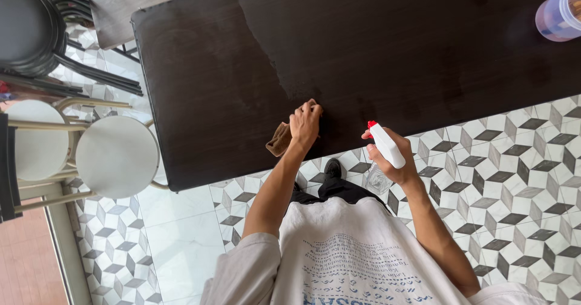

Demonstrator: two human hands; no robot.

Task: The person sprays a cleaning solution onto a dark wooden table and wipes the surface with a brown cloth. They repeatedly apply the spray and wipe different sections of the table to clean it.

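Nearest, a pale printed shirt (351, 256). Beyond it, the left hand (304, 122) presses a brown cloth (279, 139) against the dark table (363, 51) near its front edge, mid-wipe by the look of it. The right hand (393, 157) grips a clear spray bottle (381, 160) just off that edge. Next, I'd judge, the cloth needs sweeping across the damp patch.

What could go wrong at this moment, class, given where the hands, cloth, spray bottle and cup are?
1. The brown cloth hangs partly over the dark table's near edge under the left hand; it might slip off.
2. The right hand holds the spray bottle beside the edge, so spray could land on the tiled floor, possibly making it slippery.
3. The purple cup could catch stray spray.
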